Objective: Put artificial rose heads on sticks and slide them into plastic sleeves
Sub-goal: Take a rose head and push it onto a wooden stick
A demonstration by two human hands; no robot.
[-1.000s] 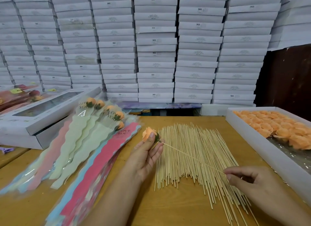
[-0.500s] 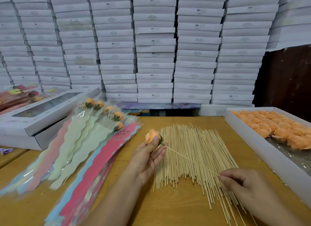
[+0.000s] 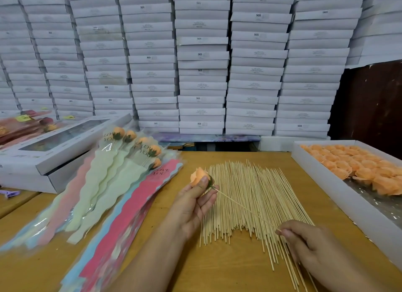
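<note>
Rose head (image 3: 199, 177): orange, pinched in left hand (image 3: 193, 202) between thumb and fingers, above table (image 3: 228, 276), on 1 end of stick (image 3: 243, 207).
Stick: slanted over stick pile (image 3: 250, 196), far end pinched by right hand (image 3: 309, 244).
Sleeves (image 3: 134, 196): fanned left of pile; sleeved roses (image 3: 130, 148) on top.
Tray (image 3: 322, 183): right edge of table, held more orange heads (image 3: 356, 163).
Boxes (image 3: 202, 59): white, stacked behind.
</note>
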